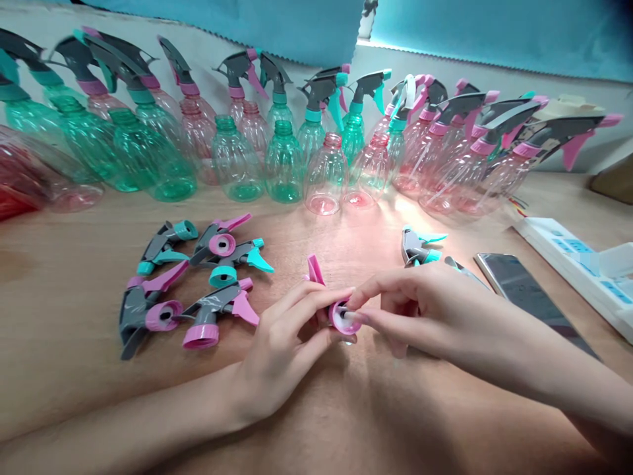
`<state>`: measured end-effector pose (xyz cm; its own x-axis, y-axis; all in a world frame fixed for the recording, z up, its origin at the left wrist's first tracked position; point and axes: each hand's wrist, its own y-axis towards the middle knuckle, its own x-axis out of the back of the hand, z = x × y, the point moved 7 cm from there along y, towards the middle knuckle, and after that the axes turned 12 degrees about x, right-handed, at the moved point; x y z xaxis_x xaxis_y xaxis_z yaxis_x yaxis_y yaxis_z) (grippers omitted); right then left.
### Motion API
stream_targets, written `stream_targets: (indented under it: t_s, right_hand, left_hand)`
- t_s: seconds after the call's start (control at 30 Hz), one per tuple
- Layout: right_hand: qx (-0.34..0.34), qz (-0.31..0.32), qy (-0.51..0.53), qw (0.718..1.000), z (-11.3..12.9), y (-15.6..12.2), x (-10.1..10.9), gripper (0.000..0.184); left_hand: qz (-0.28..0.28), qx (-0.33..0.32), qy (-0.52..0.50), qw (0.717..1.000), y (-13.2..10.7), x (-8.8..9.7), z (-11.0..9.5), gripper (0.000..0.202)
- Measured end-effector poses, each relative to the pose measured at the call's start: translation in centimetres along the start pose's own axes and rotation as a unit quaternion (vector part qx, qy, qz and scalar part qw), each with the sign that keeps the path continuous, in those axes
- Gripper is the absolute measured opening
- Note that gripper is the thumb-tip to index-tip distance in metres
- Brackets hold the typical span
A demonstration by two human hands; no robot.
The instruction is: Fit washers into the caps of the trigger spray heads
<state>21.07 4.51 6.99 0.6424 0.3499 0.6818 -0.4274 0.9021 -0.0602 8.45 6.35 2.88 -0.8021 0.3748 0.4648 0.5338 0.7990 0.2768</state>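
My left hand [289, 333] is closed around a pink trigger sprayer head [337, 315], its pink lever sticking up above my fingers. The fingers of my right hand [410, 310] pinch at the open pink collar of that same head, where something small and pale sits; I cannot make out what it is. Both hands rest low over the wooden table [74, 310]. Several loose sprayer heads [198, 284], grey with pink or teal parts, lie to the left of my hands. One teal-and-grey head [418, 247] lies just beyond my right hand.
Rows of teal bottles [128, 152] and pink bottles [326, 175], some capped with sprayers, line the back of the table. A phone [529, 290] lies at right, beside a white power strip [568, 254]. Blue fabric hangs behind.
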Motion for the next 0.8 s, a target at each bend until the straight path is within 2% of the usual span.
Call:
stream_targets:
  t_s: [0.23,0.37,0.57,0.8]
  right_hand:
    - [0.059,-0.035,-0.033,0.997,-0.1,0.5,-0.3,0.013]
    - [0.069,-0.008,-0.043,0.997,-0.3,0.6,-0.5,0.012]
    - [0.085,0.023,-0.055,0.995,-0.4,0.7,-0.1,0.015]
    - [0.144,0.057,-0.081,0.985,0.6,0.7,-0.6,0.018]
  left_hand:
    - [0.002,0.01,0.01,1.0,0.1,0.0,0.2,0.029]
    - [0.017,0.008,0.013,1.0,0.0,-0.1,0.2,0.028]
    - [0.041,-0.031,0.003,0.999,-0.1,-0.3,-0.6,0.031]
    - [0.061,-0.016,-0.024,0.998,-0.2,-0.6,-0.7,0.018]
